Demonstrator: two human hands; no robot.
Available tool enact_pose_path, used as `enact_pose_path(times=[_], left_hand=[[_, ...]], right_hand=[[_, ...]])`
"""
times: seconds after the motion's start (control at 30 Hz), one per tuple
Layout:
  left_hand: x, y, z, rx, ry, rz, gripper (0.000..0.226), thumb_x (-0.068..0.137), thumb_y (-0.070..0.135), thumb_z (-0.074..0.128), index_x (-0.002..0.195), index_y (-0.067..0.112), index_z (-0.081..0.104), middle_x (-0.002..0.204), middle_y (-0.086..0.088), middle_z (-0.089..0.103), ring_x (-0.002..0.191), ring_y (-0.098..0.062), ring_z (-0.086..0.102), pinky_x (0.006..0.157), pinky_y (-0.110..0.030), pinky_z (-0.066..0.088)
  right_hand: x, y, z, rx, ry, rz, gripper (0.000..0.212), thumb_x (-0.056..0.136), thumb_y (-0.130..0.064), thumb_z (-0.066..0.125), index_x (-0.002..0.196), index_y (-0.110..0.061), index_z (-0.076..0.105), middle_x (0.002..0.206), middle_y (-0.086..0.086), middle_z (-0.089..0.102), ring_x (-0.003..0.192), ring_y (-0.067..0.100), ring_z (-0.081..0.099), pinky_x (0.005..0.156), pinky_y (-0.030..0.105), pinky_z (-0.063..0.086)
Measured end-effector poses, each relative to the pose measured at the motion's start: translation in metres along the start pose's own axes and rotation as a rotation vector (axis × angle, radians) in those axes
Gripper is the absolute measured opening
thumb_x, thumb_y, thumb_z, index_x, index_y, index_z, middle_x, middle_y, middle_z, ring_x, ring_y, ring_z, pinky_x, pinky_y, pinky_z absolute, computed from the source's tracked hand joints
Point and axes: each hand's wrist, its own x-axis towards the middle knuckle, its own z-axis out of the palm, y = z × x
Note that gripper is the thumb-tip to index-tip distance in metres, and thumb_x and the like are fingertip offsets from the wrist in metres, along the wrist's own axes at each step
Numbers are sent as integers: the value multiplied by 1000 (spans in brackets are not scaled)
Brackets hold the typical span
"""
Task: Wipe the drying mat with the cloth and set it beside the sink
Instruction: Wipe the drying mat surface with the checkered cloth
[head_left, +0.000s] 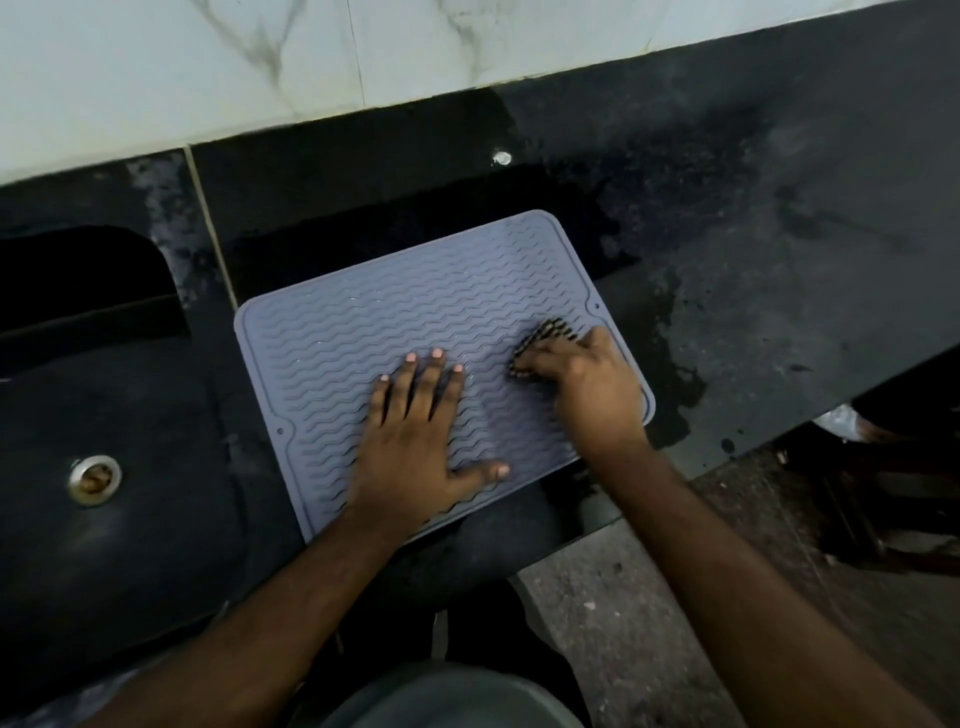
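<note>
From the head view, the grey drying mat (415, 332) lies flat on the dark counter (779, 208), just right of the sink (104, 415), its long axis running from near-left to far-right. My left hand (415, 441) rests on it with fingers spread and straight, pinning the near middle. My right hand (587, 384) is curled round the dark checked cloth (545, 332), bunched against the mat's right end. Most of the unwiped ribbing stretches away to the left and far side of the cloth, so I judge the next stroke should sweep leftward along the long axis, toward my flat hand, which may need to shift.
</note>
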Motion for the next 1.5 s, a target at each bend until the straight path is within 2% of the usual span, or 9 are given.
enact_pose_path(times=[0.37,0.53,0.63,0.73,0.83,0.93,1.17,1.3,1.5], left_hand=[[-2,-1,-2,2,-10,0,116,77,97,32,161,17,24,170,-7,13,157,-31,6,123,-58,13],[-1,-1,0,1,-14,-3,117,77,97,32,161,18,22,170,-6,11,157,-31,5,123,-58,11],[-2,-2,1,-5,-12,3,117,77,97,30,162,18,21,170,-7,12,157,-31,5,124,-57,9],[-3,-4,1,3,-30,19,115,78,97,24,162,19,19,170,-8,10,157,-32,5,125,-55,6],[-2,-2,0,2,-36,9,118,76,98,28,162,19,18,170,-7,9,157,-31,4,124,-56,8],[-1,-1,0,-5,-24,-2,119,75,98,33,161,17,21,170,-7,10,157,-31,5,124,-58,10],[-1,-3,4,-7,-8,8,118,75,98,33,162,19,19,170,-7,11,157,-31,6,124,-57,8],[-1,-3,4,-1,-14,3,117,77,97,29,162,19,18,170,-7,10,157,-32,6,124,-57,9],[1,-2,-1,15,-98,-9,111,73,79,34,162,18,12,170,-9,7,157,-33,5,123,-58,13]], right_hand=[[3,32,-10,-43,115,354,57,85,6,46,125,-29,67,116,-1,67,102,34,46,70,38,52],[-9,-11,4,-111,29,439,42,95,-5,38,130,-16,60,123,9,61,113,36,45,81,42,50],[-15,-53,10,-50,-5,395,43,92,-5,45,133,-12,55,126,12,62,116,36,48,91,40,48],[-30,-80,12,62,-47,242,48,86,-3,51,128,-22,63,120,3,65,110,29,48,85,36,51],[-32,-57,2,207,-109,174,63,76,6,52,121,-36,68,117,-8,66,100,22,46,76,33,51],[-24,-10,-8,138,51,221,69,76,11,47,122,-37,68,121,-11,67,96,22,45,73,28,46],[-19,6,9,42,98,479,57,81,4,47,131,-20,63,124,7,65,105,35,48,88,39,47],[-29,-61,19,47,54,433,51,84,-5,55,135,-10,57,126,16,61,114,36,53,102,42,43],[-40,-93,3,349,-48,305,40,83,-6,58,120,-18,69,112,7,71,101,27,65,94,31,48]])
